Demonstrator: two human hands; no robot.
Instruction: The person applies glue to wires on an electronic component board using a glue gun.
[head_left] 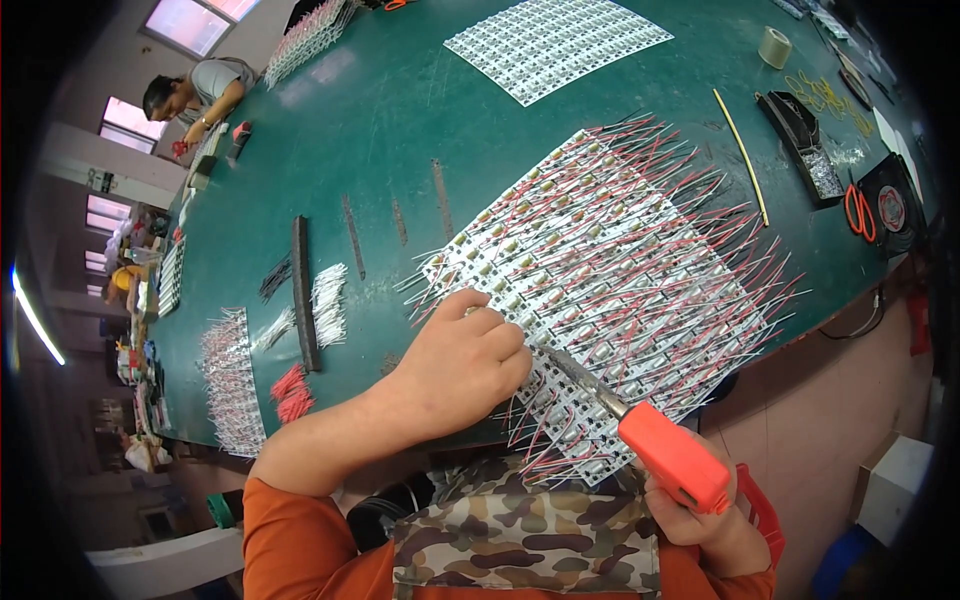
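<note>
A panel of small white circuit boards (600, 250) lies on the green table in front of me, with many red, black and white wires (690, 235) standing off it. My left hand (470, 355) rests at the panel's left edge, its fingers bent into a pinch. What the fingertips hold is hidden beneath the hand. In my right hand (690, 510) is a soldering iron (672, 455) with an orange-red handle. The iron's dark tip points up and left, over the boards just right of my left fingers.
Red wires (291, 393), white wires (329, 305) and black wires (275, 278) lie left beside a dark bar (304, 295). Another board panel (555, 42) lies at the back. Orange scissors (859, 212) and a black box (803, 150) sit right. A person (205, 95) works far left.
</note>
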